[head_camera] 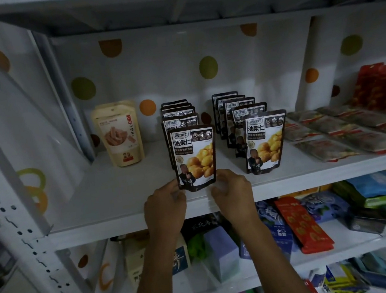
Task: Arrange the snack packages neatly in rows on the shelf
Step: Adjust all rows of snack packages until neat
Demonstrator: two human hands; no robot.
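Dark-brown and white, the front chestnut pouch (194, 157) stood upright on the white shelf (111, 200), its long axis vertical and its printed face turned towards me. My left hand (164, 202) pinched its lower left corner and my right hand (231, 189) its lower right corner, fingers curled shut on the bottom seam. It headed the left row of pouches (178, 114), which ran straight back towards the spotted back wall (200, 55). Beside it, with a gap between, the right row of pouches (255, 124) ran back at a slight slant, its front pouch just behind the shelf's front edge. Large characters on each pouch read 油栗仁, above a picture of yellow chestnuts; the smaller print was too blurred to read. Well to the left stood a beige pouch (120, 135), with bare shelf between it and my row. To the right, flat packets (338, 133) lay in lines, and red bags (384, 88) stood behind them.
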